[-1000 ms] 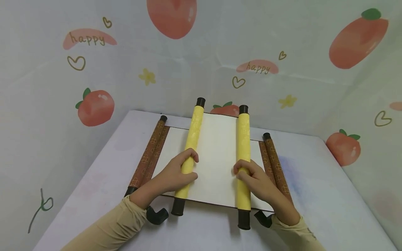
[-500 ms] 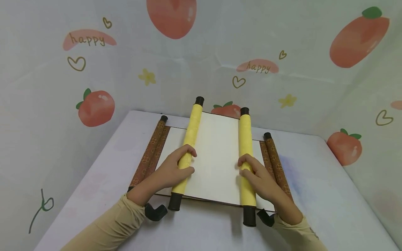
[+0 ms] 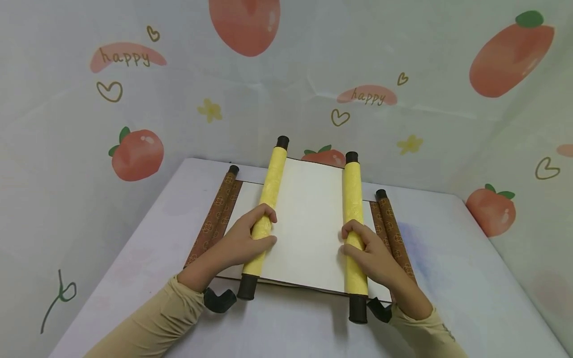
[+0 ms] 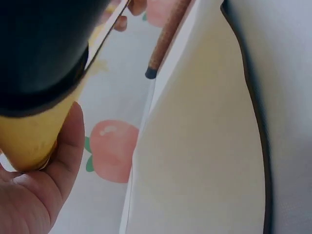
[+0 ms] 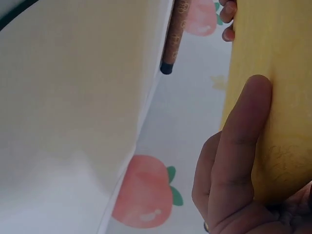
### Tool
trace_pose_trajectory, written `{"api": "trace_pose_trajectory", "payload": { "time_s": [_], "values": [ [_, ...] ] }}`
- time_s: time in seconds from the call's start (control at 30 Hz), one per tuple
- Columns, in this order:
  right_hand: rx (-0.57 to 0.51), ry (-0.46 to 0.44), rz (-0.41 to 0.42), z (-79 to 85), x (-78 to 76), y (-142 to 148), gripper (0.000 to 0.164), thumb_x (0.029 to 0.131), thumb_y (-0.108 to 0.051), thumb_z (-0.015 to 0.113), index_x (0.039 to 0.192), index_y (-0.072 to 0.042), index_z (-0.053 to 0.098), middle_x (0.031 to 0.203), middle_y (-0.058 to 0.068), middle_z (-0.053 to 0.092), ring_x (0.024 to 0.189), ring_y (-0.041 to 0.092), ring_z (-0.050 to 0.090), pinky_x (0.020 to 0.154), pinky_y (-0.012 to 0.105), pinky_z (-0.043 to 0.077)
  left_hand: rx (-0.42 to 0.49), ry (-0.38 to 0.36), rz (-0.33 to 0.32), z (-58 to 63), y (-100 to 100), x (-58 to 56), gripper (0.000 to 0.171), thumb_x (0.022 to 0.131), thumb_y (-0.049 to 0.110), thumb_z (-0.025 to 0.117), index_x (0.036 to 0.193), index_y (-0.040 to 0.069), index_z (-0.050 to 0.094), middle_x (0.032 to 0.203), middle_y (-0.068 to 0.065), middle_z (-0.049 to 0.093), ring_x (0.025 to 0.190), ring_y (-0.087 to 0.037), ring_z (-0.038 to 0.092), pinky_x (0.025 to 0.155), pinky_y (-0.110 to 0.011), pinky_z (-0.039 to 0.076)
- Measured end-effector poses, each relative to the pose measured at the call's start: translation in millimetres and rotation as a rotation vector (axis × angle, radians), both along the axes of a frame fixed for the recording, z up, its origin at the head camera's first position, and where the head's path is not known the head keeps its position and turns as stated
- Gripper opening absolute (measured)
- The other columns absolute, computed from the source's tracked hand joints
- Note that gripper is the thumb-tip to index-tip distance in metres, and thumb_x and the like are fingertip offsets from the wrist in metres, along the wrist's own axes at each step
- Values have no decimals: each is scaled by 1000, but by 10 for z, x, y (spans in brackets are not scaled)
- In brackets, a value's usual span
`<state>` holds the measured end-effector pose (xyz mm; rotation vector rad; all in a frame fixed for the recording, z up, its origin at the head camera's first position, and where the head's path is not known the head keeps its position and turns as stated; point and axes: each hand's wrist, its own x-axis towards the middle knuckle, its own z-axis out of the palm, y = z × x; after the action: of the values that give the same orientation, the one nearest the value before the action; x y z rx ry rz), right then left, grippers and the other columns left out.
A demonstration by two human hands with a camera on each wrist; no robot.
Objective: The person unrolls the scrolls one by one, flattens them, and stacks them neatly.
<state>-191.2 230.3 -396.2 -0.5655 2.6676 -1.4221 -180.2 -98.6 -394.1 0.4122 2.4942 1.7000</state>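
- Left hand [image 3: 246,237]: wrapped round the left yellow roller [image 3: 274,179], thumb and bent fingertips showing on its inner side; near black cap [image 3: 247,287] juts out on the body side of the hand
- Right hand [image 3: 370,252]: matching hold round the right yellow roller [image 3: 353,194]; near black cap [image 3: 357,309] also on the body side of the hand
- Held scroll [image 3: 306,223]: lies between the two hands, pale sheet face up and spread from roller to roller; no writing made out on it
- Below both hands: wider lower scroll [image 3: 248,199] on the tabletop [image 3: 456,278]; brown left roller [image 3: 210,223] outside the left hand, near end hidden by the forearm; brown right roller [image 3: 396,238] outside the right hand, near end behind the wrist
- Left wrist view: gap between the held roller and the lower sheet, so the held scroll reads as raised above it
- Handling, my judgement: keep both hands level and pull outward evenly; a lopsided pull could skew the sheet, slack could let it sag; a grip nearer mid-roller should steady the far ends, as both hands sit toward the near end; firm fingers, no crushing
- Containers: none made out near either hand; whether paper is wound inside the yellow rollers, and how much, cannot tell
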Motion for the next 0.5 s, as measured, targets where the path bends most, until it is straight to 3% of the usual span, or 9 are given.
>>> {"api": "trace_pose_trajectory", "payload": {
  "time_s": [0.17, 0.3, 0.5],
  "values": [
    [3, 22, -48, 30, -16, 22, 16, 96, -5, 57, 106, -15, 65, 112, 16, 53, 79, 26, 49, 62, 35, 47, 35, 5, 16, 26, -44, -31, 30, 93, 6, 58, 120, 18, 62, 123, -14, 53, 77, -23, 56, 68, -37, 51],
    [4, 27, -83, 51, -21, 24, 22, 98, -5, 50, 106, -13, 69, 115, 17, 53, 88, 28, 46, 68, 37, 45, -5, 18, 35, 36, -54, -35, 28, 96, 9, 55, 120, 21, 62, 110, -11, 52, 79, -24, 50, 68, -36, 47],
    [-9, 80, -85, 23, -23, 35, 12, 94, -4, 61, 102, -12, 66, 116, 15, 56, 86, 25, 48, 66, 33, 46, -1, 37, 33, 21, -63, -39, 21, 96, 14, 64, 116, 21, 60, 98, -10, 50, 75, -22, 51, 65, -35, 48]
  ]
}}
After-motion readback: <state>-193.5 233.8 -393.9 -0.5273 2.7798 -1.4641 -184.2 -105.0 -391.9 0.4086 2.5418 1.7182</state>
